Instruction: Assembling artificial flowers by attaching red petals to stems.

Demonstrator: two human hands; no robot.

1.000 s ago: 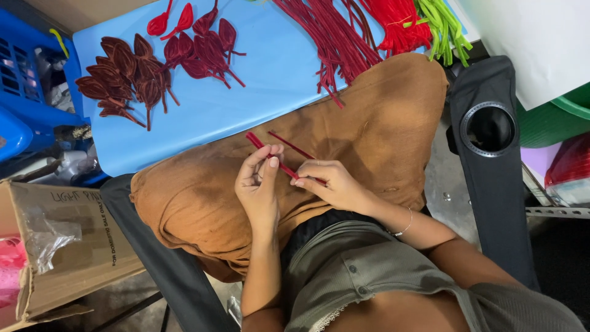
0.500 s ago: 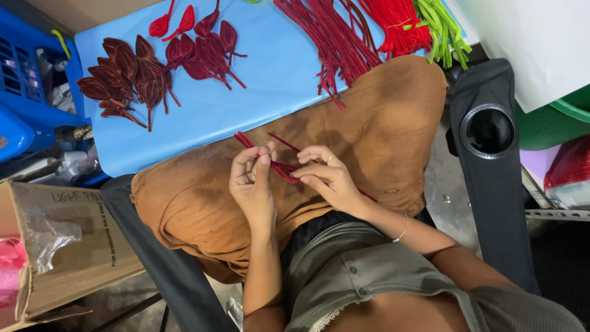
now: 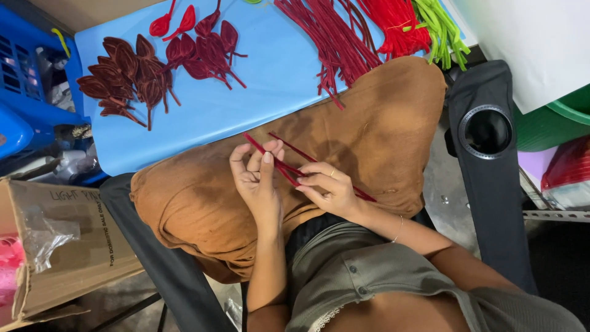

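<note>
Here, red stems (image 3: 289, 161) pinched between both hands' grip

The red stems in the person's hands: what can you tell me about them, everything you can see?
The red stems are thin, dark red, fuzzy-looking lengths like pipe cleaners, at least two, lying close together and slanting from upper left to lower right above the brown cloth on the lap. The left hand pinches them near their upper ends; the right hand grips them lower down, and one end pokes out past it. Their upper tips spread slightly apart.

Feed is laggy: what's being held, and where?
Both hands pinch red stems: left hand near the upper ends, right hand around the middle of the stems.
</note>
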